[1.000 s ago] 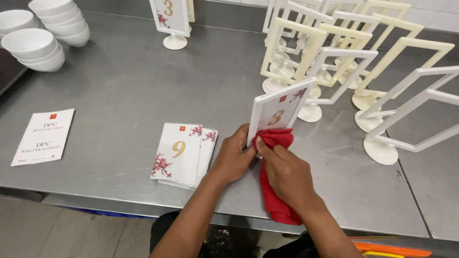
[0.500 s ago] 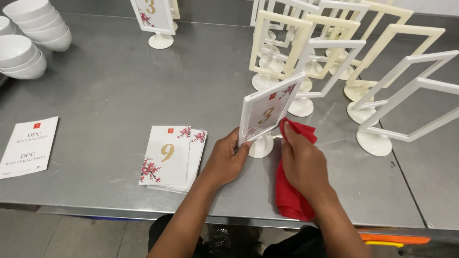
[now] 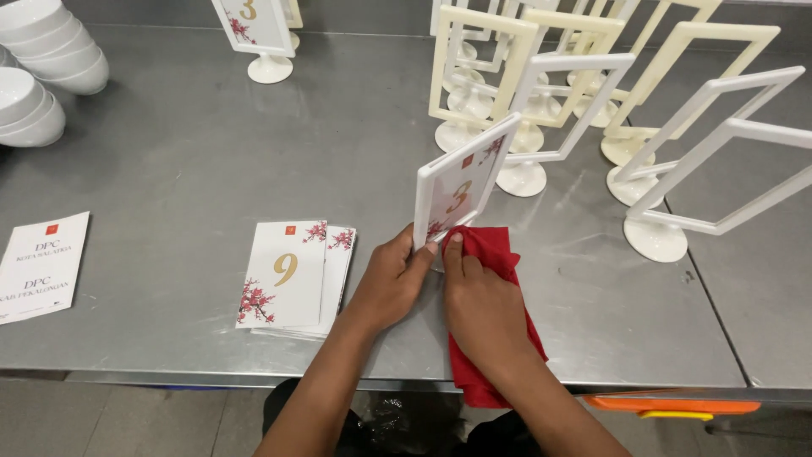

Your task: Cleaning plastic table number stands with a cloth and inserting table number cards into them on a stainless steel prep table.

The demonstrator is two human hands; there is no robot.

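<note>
Red cloth (image 3: 495, 254): under my right hand (image 3: 482, 309), pressed flat, overhanging table edge (image 3: 541, 381).
Left hand (image 3: 393, 283): pinching white sign frame (image 3: 457, 190).
Room: bare steel leftward.

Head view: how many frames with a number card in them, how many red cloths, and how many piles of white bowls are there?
Frames with a number card: 2
Red cloth: 1
Piles of white bowls: 2
Total: 5
</note>
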